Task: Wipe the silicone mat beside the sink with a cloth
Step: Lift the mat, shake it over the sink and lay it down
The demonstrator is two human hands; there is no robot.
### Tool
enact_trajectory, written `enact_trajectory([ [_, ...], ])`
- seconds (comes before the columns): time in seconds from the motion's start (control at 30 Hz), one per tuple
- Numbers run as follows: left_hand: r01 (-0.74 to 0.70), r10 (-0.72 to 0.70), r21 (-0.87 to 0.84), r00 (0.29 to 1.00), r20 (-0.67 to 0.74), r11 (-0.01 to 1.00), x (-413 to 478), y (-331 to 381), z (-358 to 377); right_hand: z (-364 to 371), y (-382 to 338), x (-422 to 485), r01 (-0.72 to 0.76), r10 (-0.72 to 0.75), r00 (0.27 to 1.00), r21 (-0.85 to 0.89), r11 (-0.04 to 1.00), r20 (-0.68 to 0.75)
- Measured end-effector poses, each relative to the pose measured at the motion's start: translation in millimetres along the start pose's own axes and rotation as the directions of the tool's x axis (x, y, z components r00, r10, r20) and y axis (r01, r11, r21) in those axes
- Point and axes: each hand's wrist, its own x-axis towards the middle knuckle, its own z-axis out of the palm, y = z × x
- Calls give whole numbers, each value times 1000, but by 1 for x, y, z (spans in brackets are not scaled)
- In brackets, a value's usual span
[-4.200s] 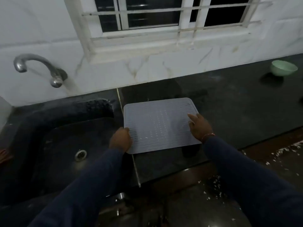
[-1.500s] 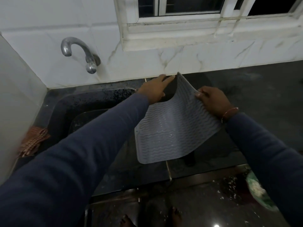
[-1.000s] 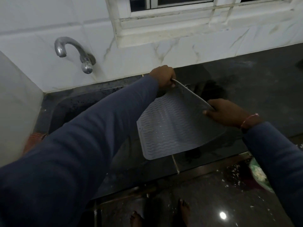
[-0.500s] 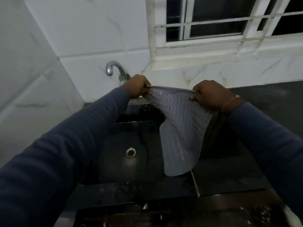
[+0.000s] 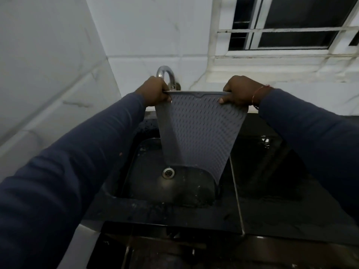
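Head view: the grey, ridged silicone mat (image 5: 198, 131) hangs upright over the black sink basin (image 5: 136, 164), held up by its top edge with 2 hands. The left hand (image 5: 155, 92) grips the top left corner, fingers curled round the rim; the right hand (image 5: 240, 92) pinches the top right corner, thumb in front. The curved chrome tap (image 5: 167, 74) stands just behind the left hand. The mat's lower edge hangs near the round metal drain (image 5: 168, 172). The dark polished stone counter (image 5: 281, 181) lies to the right.
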Motion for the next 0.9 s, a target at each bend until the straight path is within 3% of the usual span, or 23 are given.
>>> enact_trajectory([
  [0.37, 19, -19, -55, 1000, -8, 998, -15, -18, -13, -3, -14, 8, 83, -77, 995, -105, 991, 63],
  [0.5, -39, 34, -98, 998, -53, 994, -19, -18, -17, -8, -10, 8, 65, -67, 997, -46, 997, -43],
  [0.63, -1, -5, -31, 979, -203, 1000, -23, -13, -13, 6, -10, 8, 125, -108, 936, 31, 992, -334],
  [0.73, 63, -59, 19, 984, -167, 998, -24, -6, -11, 14, -6, 10, 126, -117, 953, 13, 992, -281],
  [0.83, 73, -79, -38, 972, -223, 997, -23, 0, -15, 13, -1, 16, 131, -57, 905, 150, 980, -422],
  [0.9, 84, -83, 4, 992, -100, 996, -26, 5, -15, 18, -3, 16, 114, -69, 945, 125, 986, -319],
])
